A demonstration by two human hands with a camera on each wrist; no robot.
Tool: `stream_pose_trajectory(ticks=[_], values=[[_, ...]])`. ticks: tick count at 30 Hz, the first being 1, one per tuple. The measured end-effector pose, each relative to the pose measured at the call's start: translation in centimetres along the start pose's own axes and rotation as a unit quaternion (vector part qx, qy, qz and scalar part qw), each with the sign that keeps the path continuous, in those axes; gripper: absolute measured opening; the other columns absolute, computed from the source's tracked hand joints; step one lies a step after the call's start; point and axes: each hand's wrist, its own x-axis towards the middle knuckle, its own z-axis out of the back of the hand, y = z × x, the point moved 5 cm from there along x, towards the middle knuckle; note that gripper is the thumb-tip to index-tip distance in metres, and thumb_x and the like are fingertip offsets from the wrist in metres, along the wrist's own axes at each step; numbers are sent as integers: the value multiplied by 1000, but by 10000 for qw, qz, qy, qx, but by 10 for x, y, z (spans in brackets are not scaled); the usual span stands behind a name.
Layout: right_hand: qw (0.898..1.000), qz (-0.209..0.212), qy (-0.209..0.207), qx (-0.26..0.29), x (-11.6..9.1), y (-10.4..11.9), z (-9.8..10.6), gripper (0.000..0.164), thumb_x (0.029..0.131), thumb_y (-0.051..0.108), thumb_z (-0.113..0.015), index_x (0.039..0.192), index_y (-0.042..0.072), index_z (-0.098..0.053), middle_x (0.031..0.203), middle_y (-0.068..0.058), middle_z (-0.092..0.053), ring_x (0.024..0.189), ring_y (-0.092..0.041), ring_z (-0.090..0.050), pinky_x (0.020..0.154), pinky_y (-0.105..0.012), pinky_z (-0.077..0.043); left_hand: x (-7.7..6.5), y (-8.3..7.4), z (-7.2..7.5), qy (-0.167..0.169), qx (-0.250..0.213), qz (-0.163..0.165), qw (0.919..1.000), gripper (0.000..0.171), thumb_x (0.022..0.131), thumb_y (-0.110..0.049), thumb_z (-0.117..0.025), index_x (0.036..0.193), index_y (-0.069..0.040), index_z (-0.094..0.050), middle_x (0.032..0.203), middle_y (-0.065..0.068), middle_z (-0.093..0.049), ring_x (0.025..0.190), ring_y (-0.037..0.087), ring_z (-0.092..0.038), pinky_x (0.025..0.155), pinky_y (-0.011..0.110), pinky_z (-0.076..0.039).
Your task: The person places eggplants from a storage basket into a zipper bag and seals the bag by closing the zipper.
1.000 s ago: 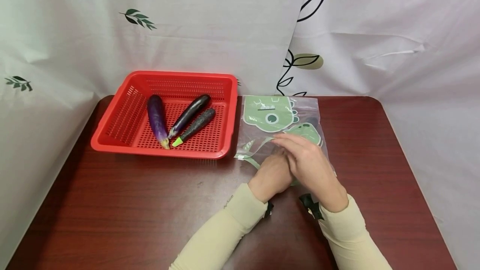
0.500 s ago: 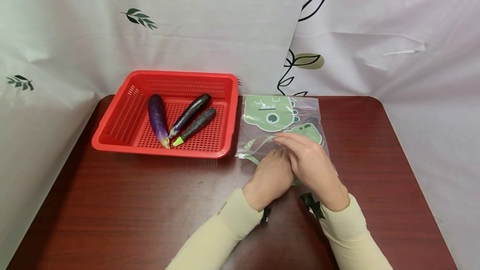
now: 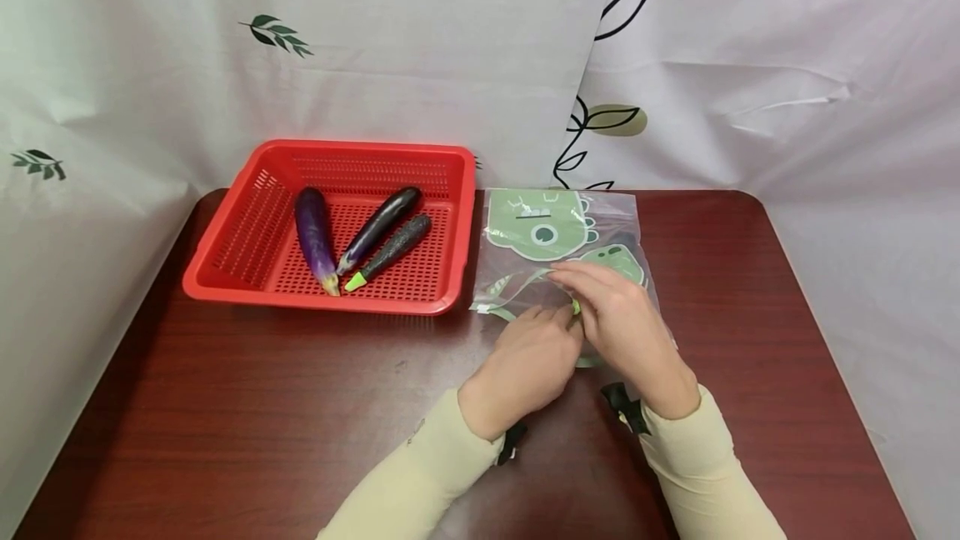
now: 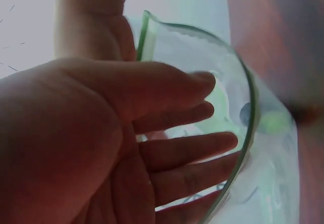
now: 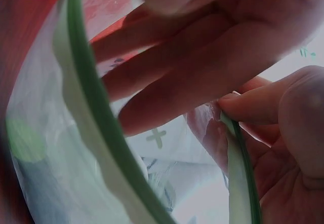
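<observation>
I scan the head view from the left. The red basket [image 3: 322, 305] stands on the desk [image 3: 300, 423] with a purple eggplant [image 3: 313, 227], a darker eggplant [image 3: 381, 227] and a zucchini [image 3: 390, 252] in it. Its near wall obstructs leftward travel.

The zip bag [image 3: 525, 232] lies just right of the basket. Caution: a leftward pull could buckle its edge against the basket. The white slider [image 3: 482, 310] sits at the left end of the gaping mouth; I judge that a knock there could narrow the opening.

The left hand [image 3: 525, 369] is at the mouth, fingers straight and slightly spread. A fingertip catching the near rim could drag the whole bag. Between the hands shows a lime-green spot [image 3: 576, 307]; I cannot tell its source.

The right hand [image 3: 626, 327] pinches the far rim. If this hold slips, the limp film could fold over the left fingers. Both hands block my view inside.

Farther right, the curtain [image 3: 840, 215] borders the desk and would limit reach.
</observation>
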Motion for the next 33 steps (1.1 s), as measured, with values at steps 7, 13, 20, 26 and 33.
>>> stream_pose_trajectory(ticks=[7,13,20,26,33], values=[[9998,-118,135,-9,1,-1,1,32,87,-11,-66,115,3,-74,119,-9,-70,114,-26,-65,98,-44,-50,-7,10,13,64,-342,-23,9994,19,93,-15,-62,110,-14,-68,95,-2,-66,91,16,-65,85,32,-50],[9998,-130,130,-8,1,-1,0,32,87,-11,-66,115,3,-74,119,-9,-70,114,-26,-65,96,-44,-51,-14,15,19,250,-726,-2,9970,26,93,-19,-63,119,-14,-66,108,-1,-67,102,18,-67,94,34,-50],[9998,-116,132,-15,1,0,-1,31,88,-10,-66,115,3,-73,119,-8,-70,114,-25,-65,96,-42,-51,-24,27,33,370,-981,-37,9945,43,89,-27,-72,130,-15,-64,121,-1,-67,110,18,-66,97,36,-50],[9998,-150,151,-8,1,-1,-2,31,87,-9,-68,115,4,-73,119,-7,-70,113,-24,-65,95,-42,-51,-31,37,42,243,-1260,-73,9917,40,89,-26,-73,127,-14,-67,117,0,-69,107,17,-67,98,37,-49],[9996,-186,188,-22,1,-1,-2,32,88,-9,-68,116,4,-73,119,-7,-70,113,-24,-65,95,-42,-52,-39,54,51,118,-1779,163,9838,39,89,-24,-75,125,-11,-69,117,1,-69,106,17,-67,93,37,-51]])
